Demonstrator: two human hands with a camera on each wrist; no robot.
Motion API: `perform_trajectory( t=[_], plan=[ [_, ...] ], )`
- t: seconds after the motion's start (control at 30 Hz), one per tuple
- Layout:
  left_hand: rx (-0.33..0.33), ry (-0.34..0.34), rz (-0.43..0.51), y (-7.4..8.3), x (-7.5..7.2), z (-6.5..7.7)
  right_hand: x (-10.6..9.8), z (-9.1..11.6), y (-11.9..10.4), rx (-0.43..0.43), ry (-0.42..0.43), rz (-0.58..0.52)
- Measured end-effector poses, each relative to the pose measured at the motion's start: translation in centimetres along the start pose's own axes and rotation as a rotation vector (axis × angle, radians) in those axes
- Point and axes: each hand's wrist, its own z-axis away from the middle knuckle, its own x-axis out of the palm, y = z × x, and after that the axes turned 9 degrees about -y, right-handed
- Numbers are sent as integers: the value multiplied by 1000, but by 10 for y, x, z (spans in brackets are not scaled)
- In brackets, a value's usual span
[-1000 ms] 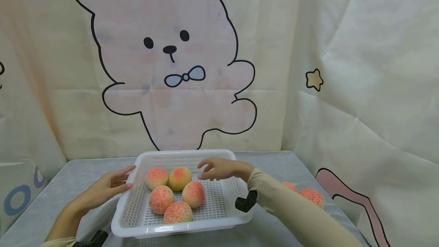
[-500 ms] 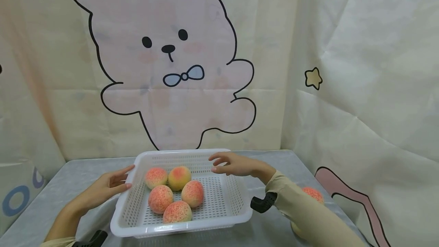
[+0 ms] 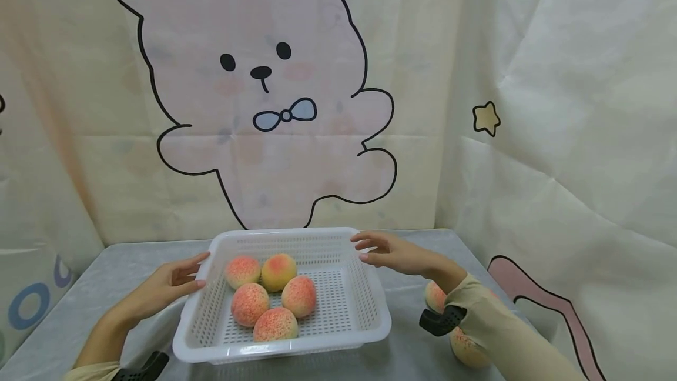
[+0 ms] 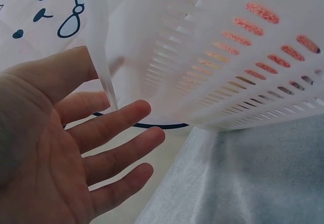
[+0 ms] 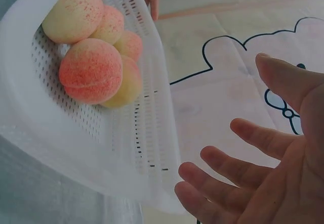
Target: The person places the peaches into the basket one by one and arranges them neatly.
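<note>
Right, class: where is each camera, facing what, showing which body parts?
Head: on the head, facing forward and down at the basket; left hand, right hand and sleeves show.
Left wrist: on that wrist, facing the basket's outside; left hand shows.
Right wrist: on that wrist, facing into the basket; right hand and left fingers show.
Shared: head and right wrist show the basket's five peaches.

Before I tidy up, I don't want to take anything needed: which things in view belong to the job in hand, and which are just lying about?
Part of the job, it seems:
White basket, touched by the left hand
Five peaches inside it
Probably the peaches outside, by the right sleeve

Just surroundings:
Cartoon backdrop
Printed star
Black wrist devices
</note>
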Motion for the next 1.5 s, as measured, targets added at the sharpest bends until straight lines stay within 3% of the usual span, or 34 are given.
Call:
perform_trajectory(
  t=[0.3, 0.7, 0.97, 1.27, 1.5],
  plan=[
    [-9, 8, -4, 0, 0, 0, -10, 26, 17, -106, 31, -16],
    [-24, 11, 1, -1, 2, 0, -17, 60, 34, -25, 129, -12],
    [5, 6, 9, 0, 1, 0, -22, 74, 61, -62, 170, -4],
    [-4, 16, 7, 0, 1, -1, -23, 93, 82, 20, 215, -24],
    [-11, 18, 5, 1, 1, -1, -25, 103, 100, 65, 250, 33]
  ],
)
